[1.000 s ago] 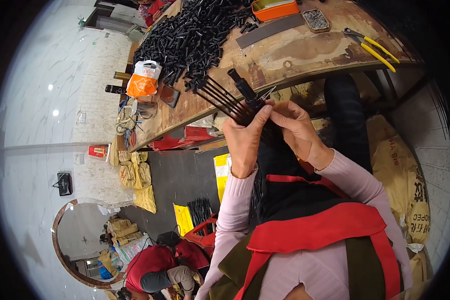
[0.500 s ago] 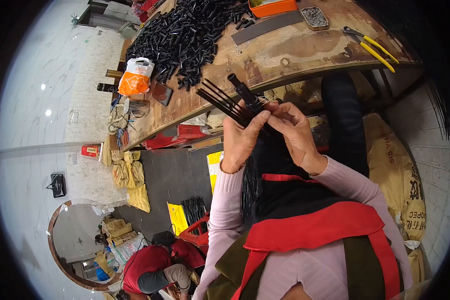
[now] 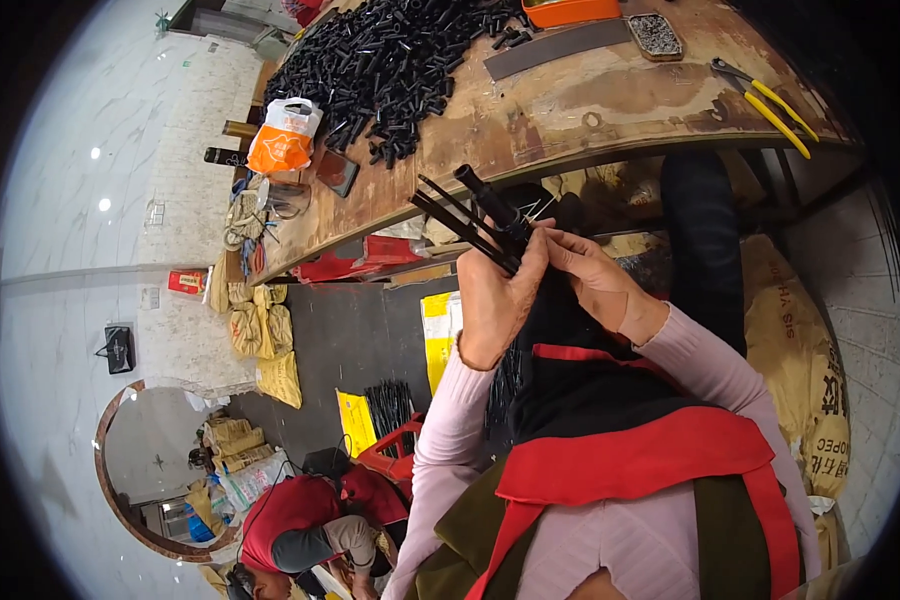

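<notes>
My left hand (image 3: 500, 305) is closed around a bundle of thin black rods (image 3: 460, 225), which stick up past its fingers toward the table. Alongside the rods it also holds a stepped black tube (image 3: 488, 195) with a wider open end. My right hand (image 3: 605, 285) meets the left one, thumb and fingers pinched together at the lower part of the tube. A few thin pale strands (image 3: 538, 210) poke out beside those fingertips; what they are is too small to make out. The fingers hide the lower ends of the rods.
On the wooden table (image 3: 550, 110) ahead lie a heap of short black tubes (image 3: 380, 75), an orange bin (image 3: 570, 12), a dish of small metal pieces (image 3: 655, 37) and yellow-handled pliers (image 3: 775, 110). A person in red (image 3: 295, 525) bends at lower left. Sacks (image 3: 785, 340) stand at right.
The fanned rods have drawn closer together in my left hand. Both hands have moved slightly down and right in view, still together, and the pale strands show more plainly. The view has shifted a little.
</notes>
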The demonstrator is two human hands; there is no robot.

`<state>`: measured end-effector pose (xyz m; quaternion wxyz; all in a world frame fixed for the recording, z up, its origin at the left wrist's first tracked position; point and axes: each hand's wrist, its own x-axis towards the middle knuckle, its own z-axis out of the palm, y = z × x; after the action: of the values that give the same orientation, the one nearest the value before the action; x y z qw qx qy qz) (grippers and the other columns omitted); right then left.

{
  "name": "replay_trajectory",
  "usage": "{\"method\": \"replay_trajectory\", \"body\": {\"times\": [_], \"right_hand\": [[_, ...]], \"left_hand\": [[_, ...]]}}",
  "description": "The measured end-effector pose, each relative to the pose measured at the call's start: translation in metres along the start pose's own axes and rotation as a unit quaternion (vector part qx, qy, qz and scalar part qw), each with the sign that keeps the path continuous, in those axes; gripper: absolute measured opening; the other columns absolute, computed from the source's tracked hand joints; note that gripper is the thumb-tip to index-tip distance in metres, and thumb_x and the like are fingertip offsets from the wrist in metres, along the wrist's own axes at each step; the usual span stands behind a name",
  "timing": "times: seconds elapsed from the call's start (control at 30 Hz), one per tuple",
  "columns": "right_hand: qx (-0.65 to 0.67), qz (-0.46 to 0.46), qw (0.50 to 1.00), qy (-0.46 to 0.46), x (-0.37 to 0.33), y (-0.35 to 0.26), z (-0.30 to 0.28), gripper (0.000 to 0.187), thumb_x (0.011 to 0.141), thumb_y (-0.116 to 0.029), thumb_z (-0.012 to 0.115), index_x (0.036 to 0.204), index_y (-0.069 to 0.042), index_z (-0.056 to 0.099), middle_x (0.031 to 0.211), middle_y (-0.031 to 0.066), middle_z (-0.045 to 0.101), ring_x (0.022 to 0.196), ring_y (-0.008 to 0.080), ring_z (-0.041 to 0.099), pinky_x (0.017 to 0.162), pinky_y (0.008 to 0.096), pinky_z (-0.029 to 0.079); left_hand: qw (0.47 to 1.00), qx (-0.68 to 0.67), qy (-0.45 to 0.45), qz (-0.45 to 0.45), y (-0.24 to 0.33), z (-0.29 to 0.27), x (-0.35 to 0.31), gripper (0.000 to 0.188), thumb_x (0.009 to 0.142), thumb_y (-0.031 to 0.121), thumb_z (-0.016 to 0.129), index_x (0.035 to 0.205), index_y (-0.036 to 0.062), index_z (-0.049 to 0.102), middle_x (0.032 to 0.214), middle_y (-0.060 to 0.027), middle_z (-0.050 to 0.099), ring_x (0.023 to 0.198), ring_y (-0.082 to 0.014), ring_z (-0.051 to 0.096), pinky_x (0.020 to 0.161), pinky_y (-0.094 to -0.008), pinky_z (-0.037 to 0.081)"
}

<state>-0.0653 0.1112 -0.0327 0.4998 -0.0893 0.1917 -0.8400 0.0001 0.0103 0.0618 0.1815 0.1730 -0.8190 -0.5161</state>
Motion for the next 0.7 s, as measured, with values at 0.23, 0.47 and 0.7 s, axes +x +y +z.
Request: {"method": "replay_trajectory", "body": {"times": [0.23,0.47,0.7], "right_hand": [[0.012,0.046,0.999,-0.013,-0.003,-0.021,-0.005,0.031,0.096,-0.021,0.064,0.123,-0.007,0.063,0.118,0.0005,0.065,0.112,0.0108,0.058,0.099,0.0258,0.043],[-0.359,-0.063,0.931,0.019,-0.020,-0.031,0.000,0.033,0.098,-0.016,0.060,0.128,-0.003,0.061,0.120,0.0037,0.063,0.112,0.0096,0.055,0.097,0.0283,0.045],[-0.876,-0.321,0.269,0.238,-0.036,-0.224,-0.047,0.049,0.078,-0.026,0.073,0.119,-0.002,0.060,0.114,0.0165,0.056,0.109,0.0374,0.052,0.095,0.0466,0.041]], "left_hand": [[1.000,-0.007,0.020,0.005,0.003,0.017,0.002,0.017,0.090,0.006,0.064,0.101,-0.0070,0.065,0.090,-0.0118,0.074,0.078,-0.0068,0.062,0.069,-0.0250,0.051],[0.976,-0.083,-0.192,-0.057,0.021,-0.004,0.025,0.023,0.097,0.001,0.048,0.108,-0.0075,0.067,0.120,-0.0188,0.066,0.108,-0.0199,0.063,0.098,-0.0333,0.047],[0.928,-0.354,-0.097,-0.059,-0.032,0.013,0.017,0.029,0.097,0.027,0.062,0.108,0.0046,0.048,0.074,-0.0035,0.046,0.066,-0.0157,0.049,0.069,-0.0340,0.046]]}}
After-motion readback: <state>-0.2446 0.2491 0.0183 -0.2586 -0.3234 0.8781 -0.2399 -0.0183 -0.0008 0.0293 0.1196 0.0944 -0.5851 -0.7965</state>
